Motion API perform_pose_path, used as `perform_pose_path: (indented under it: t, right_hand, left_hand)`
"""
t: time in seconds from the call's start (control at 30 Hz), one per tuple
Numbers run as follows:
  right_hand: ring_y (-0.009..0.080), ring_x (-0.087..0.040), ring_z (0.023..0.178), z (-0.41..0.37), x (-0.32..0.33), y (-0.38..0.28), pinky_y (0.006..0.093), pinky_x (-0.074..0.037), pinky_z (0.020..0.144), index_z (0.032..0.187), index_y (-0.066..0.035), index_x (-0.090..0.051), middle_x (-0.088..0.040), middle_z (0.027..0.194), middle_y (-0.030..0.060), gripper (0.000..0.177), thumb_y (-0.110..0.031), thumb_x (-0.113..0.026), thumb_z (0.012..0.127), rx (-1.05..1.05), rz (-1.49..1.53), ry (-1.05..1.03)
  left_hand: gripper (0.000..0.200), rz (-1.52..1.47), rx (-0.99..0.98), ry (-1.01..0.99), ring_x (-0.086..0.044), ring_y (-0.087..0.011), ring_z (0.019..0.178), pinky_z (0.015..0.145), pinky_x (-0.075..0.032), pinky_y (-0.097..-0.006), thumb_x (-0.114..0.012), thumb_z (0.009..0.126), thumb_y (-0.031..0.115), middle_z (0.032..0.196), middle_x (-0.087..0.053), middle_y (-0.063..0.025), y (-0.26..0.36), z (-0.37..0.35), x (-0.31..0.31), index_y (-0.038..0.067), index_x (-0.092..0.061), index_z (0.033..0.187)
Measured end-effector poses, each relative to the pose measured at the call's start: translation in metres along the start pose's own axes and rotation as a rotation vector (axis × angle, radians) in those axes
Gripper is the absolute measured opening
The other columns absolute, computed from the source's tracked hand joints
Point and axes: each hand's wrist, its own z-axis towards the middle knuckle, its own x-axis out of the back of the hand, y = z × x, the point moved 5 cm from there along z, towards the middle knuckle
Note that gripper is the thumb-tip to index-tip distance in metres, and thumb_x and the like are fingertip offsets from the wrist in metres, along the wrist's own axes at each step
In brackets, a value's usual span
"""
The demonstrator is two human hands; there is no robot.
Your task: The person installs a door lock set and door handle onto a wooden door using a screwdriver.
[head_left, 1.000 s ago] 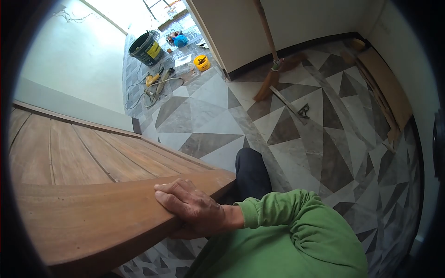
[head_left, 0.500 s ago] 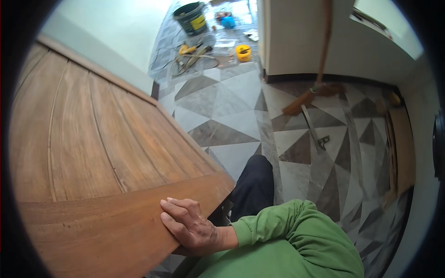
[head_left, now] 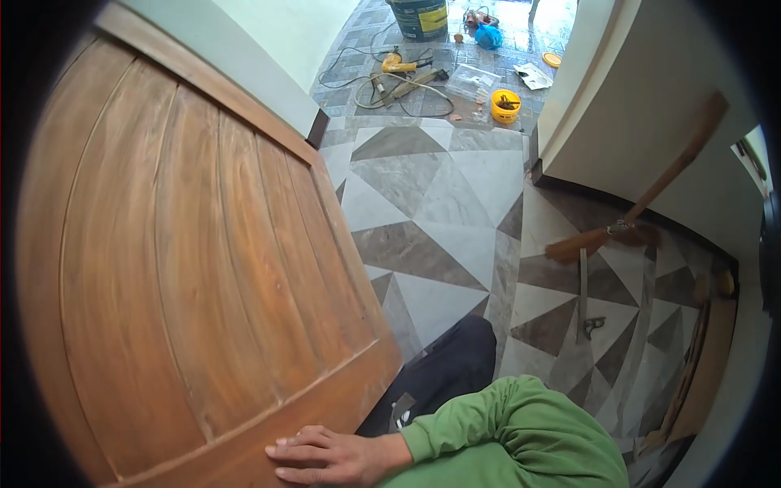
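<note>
Compared with one second earlier, more of the grooved wooden door panel (head_left: pixel 220 268) faces the camera, left of the trouser leg (head_left: pixel 455 346). The right hand (head_left: pixel 342 459) lies flatter on its near rail (head_left: pixel 236 459), suggesting steadying; thumb hidden, clamping cannot be determined.

Door (head_left: pixel 236 276) bars the left; floor (head_left: pixel 464 175) open ahead; broom (head_left: pixel 582 244) obstructs right.

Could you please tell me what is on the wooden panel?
The right hand rests on the near border of the wooden panel, palm down. The patch of wood beneath that palm is covered, so I cannot see it.
</note>
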Motion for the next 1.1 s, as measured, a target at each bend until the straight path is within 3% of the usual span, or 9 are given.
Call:
perform_pose_path:
  t: [0.03,0.13,0.2,0.3,0.53,0.7,0.83,1.0,1.1]
  right_hand:
    - [0.0435,-0.046,0.119,-0.008,0.006,0.019,0.0519,-0.037,0.095,0.130,0.000,-0.044,-0.038,0.138,0.0272,0.067,-0.022,-0.070,0.073,0.003,0.130,0.008]
    - [0.0406,-0.051,0.115,-0.031,0.065,0.078,0.0475,-0.043,0.092,0.118,-0.002,-0.054,-0.050,0.128,0.0238,0.054,-0.020,-0.072,0.072,-0.177,-0.063,0.089]
    - [0.0366,-0.050,0.116,-0.076,0.114,0.140,0.0448,-0.043,0.092,0.119,-0.009,-0.056,-0.047,0.132,0.0195,0.049,-0.020,-0.072,0.075,-0.317,-0.256,0.090]
    - [0.0352,-0.057,0.103,-0.130,0.221,0.212,0.0426,-0.048,0.085,0.107,-0.010,-0.061,-0.056,0.113,0.0175,0.039,-0.019,-0.077,0.072,-0.622,-0.523,0.273]
    - [0.0343,-0.055,0.083,-0.198,0.533,0.347,0.0438,-0.046,0.072,0.120,0.003,-0.050,-0.056,0.100,0.0205,0.044,-0.023,-0.063,0.086,-0.579,-1.144,0.604]
    - [0.0430,-0.056,0.096,-0.209,0.703,0.398,0.0485,-0.045,0.085,0.134,-0.002,-0.036,-0.057,0.104,0.0264,0.058,-0.024,-0.059,0.086,-0.796,-1.502,0.734]
    - [0.0464,-0.053,0.107,-0.212,0.742,0.402,0.0482,-0.043,0.093,0.143,-0.012,-0.027,-0.055,0.118,0.0288,0.068,-0.025,-0.059,0.085,-1.110,-1.419,0.754]
    - [0.0389,-0.052,0.118,-0.208,0.745,0.409,0.0454,-0.042,0.098,0.150,-0.026,-0.015,-0.053,0.127,0.0251,0.074,-0.038,-0.054,0.088,-1.729,-1.355,0.576]
    - [0.0362,-0.053,0.118,-0.224,0.762,0.422,0.0452,-0.042,0.098,0.148,-0.029,-0.019,-0.055,0.127,0.0202,0.070,-0.041,-0.053,0.088,-1.752,-1.388,0.593]
  left_hand:
    - [0.038,-0.008,-0.005,0.002,-0.064,-0.0270,0.082,0.064,-0.057,-0.0413,-0.056,0.093,0.033,0.104,-0.063,-0.0181,0.004,0.004,-0.013,-0.001,-0.063,0.110]
    - [0.038,-0.036,-0.004,0.022,-0.064,-0.0269,0.082,0.064,-0.057,-0.0411,-0.056,0.093,0.033,0.104,-0.063,-0.0179,0.013,0.004,-0.053,-0.001,-0.063,0.110]
    - [0.038,-0.042,-0.010,0.031,-0.064,-0.0268,0.082,0.064,-0.057,-0.0410,-0.056,0.093,0.032,0.104,-0.063,-0.0179,0.019,0.003,-0.074,-0.001,-0.063,0.110]
    - [0.038,-0.023,-0.017,0.038,-0.064,-0.0267,0.082,0.065,-0.056,-0.0408,-0.056,0.093,0.032,0.104,-0.063,-0.0178,0.029,0.001,-0.096,-0.001,-0.063,0.110]
    - [0.038,-0.011,-0.032,0.089,-0.064,-0.0263,0.082,0.065,-0.056,-0.0404,-0.055,0.093,0.032,0.104,-0.064,-0.0175,0.073,-0.002,-0.187,-0.001,-0.063,0.110]
    - [0.037,-0.022,-0.065,0.062,-0.064,-0.0261,0.083,0.065,-0.056,-0.0401,-0.055,0.093,0.032,0.104,-0.064,-0.0173,0.101,0.001,-0.259,-0.001,-0.063,0.110]
    - [0.037,-0.046,-0.088,0.020,-0.064,-0.0259,0.083,0.065,-0.056,-0.0398,-0.055,0.093,0.032,0.104,-0.064,-0.0172,0.107,-0.005,-0.305,-0.001,-0.063,0.110]
    - [0.037,-0.092,-0.068,-0.019,-0.064,-0.0257,0.083,0.066,-0.056,-0.0395,-0.055,0.093,0.032,0.104,-0.064,-0.0170,0.106,-0.037,-0.352,-0.001,-0.063,0.110]
    - [0.037,-0.107,-0.045,-0.027,-0.064,-0.0256,0.083,0.066,-0.056,-0.0393,-0.055,0.094,0.031,0.104,-0.064,-0.0169,0.106,-0.057,-0.369,-0.001,-0.063,0.110]
